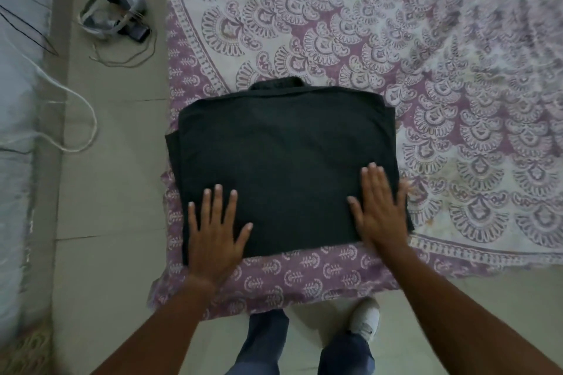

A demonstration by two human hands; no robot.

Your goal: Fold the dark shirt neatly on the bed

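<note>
The dark shirt [283,158] lies folded into a flat rectangle at the near left corner of the bed [457,70], its collar sticking out at the far edge. My left hand [214,231] lies flat with spread fingers on the shirt's near left corner. On the near right part of the shirt, my right hand [380,213] presses flat as well, slightly blurred, with its outer fingers reaching over the right edge.
The bed carries a purple and white patterned sheet. Left of it is a beige floor with a plastic bag [114,11] holding dark items, a thin cord [122,61] and a white cable [76,119]. My legs and a white shoe [365,320] stand at the bed's near edge.
</note>
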